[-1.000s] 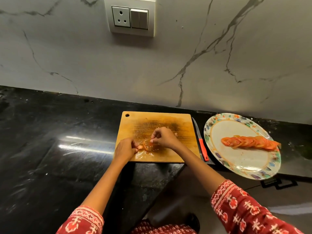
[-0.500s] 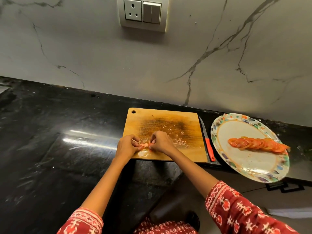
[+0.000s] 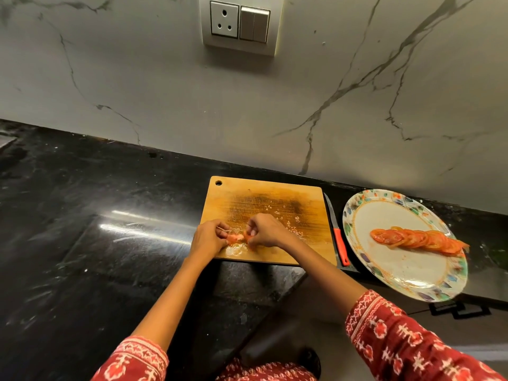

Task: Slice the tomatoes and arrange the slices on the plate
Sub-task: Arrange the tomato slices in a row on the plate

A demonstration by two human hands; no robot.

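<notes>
Head view: left hand (image 3: 207, 239) and right hand (image 3: 265, 231), fingers curled, pinch tomato pieces (image 3: 236, 238) between them at the near edge of the cutting board (image 3: 264, 204); knife (image 3: 337, 235) beside the board; plate (image 3: 406, 276) on the desk (image 3: 82, 243), right, bearing overlapped tomato slices (image 3: 417, 239).

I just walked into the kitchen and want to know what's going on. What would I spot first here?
Probably the row of red tomato slices overlapping across the flowery-rimmed plate on the right. Next, the two hands, left hand and right hand, pinching small tomato pieces at the near edge of the wet wooden cutting board. A red-handled knife lies between board and plate.
</notes>
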